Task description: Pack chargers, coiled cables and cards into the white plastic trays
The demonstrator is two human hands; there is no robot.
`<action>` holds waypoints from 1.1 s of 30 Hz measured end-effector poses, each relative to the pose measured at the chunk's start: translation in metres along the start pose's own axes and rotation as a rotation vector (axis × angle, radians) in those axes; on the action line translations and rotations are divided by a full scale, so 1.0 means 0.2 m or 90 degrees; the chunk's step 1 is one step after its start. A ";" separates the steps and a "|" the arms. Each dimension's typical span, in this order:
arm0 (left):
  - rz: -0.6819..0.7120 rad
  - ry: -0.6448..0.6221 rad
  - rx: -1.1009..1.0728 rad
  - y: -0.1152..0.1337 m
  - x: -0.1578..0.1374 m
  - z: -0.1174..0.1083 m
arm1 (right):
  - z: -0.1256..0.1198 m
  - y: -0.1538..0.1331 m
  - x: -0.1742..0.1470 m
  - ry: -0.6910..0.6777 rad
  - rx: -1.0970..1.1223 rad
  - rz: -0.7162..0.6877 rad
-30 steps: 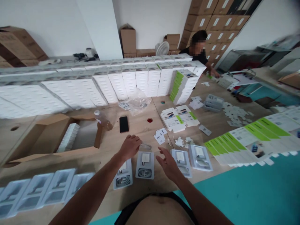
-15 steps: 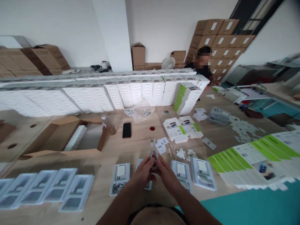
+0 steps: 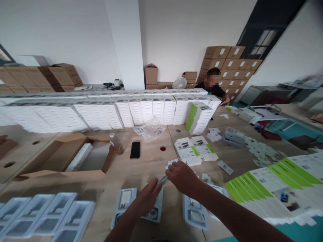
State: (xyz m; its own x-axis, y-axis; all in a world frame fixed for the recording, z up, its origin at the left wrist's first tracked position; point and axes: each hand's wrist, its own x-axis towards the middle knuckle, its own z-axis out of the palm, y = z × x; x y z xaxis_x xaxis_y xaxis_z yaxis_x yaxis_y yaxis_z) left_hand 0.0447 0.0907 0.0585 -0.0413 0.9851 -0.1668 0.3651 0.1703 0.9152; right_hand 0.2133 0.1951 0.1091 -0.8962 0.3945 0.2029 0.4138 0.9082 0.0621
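A small coiled cable (image 3: 163,180), pale grey, stretches between my two hands above the table's front part. My left hand (image 3: 149,197) pinches its lower left end. My right hand (image 3: 181,175) closes over the other end, hiding that part of it. Below my left hand lies a grey plastic tray (image 3: 157,205) with a coiled item in it, partly covered by the hand. Another filled tray (image 3: 126,198) sits to its left, with a white block and a coil inside. Under my right forearm is a further filled tray (image 3: 195,215).
Empty grey trays (image 3: 75,218) line the front left. Behind them is an open carton (image 3: 57,153) holding white pieces, then a bottle (image 3: 116,143) and a phone (image 3: 135,150). Flat printed boxes (image 3: 185,149) and green-white sleeves (image 3: 254,181) lie right. A co-worker (image 3: 213,84) sits beyond stacked white boxes (image 3: 146,109).
My right hand has risen and moved right, over the printed cards. My left hand has shifted slightly left and down, and the cable now slants between them. The camera view has tilted up.
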 end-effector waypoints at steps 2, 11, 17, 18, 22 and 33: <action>-0.006 0.012 0.037 -0.01 0.01 0.00 | -0.01 -0.03 -0.01 -0.013 0.030 0.040; 0.004 0.013 -0.011 0.00 0.03 0.07 | 0.12 -0.16 -0.02 0.068 0.483 0.404; 0.022 0.002 -0.062 0.02 0.02 0.07 | 0.26 -0.25 -0.06 0.123 0.766 0.514; 0.024 -0.003 -0.046 0.02 0.02 0.06 | 0.26 -0.25 -0.06 0.133 0.678 0.506; 0.062 0.045 0.153 0.04 0.03 -0.01 | 0.14 -0.20 -0.08 0.239 0.329 0.403; 0.103 -0.008 0.047 0.07 -0.01 -0.08 | 0.04 -0.07 -0.10 0.055 0.468 0.342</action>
State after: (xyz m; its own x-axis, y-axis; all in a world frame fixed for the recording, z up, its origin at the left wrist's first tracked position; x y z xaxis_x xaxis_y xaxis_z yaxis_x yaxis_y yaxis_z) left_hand 0.0346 0.0921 0.0769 0.0343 0.9991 -0.0250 0.4335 0.0076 0.9011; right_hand 0.2244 0.1766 0.0961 -0.5847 0.8052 0.0993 0.5394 0.4772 -0.6937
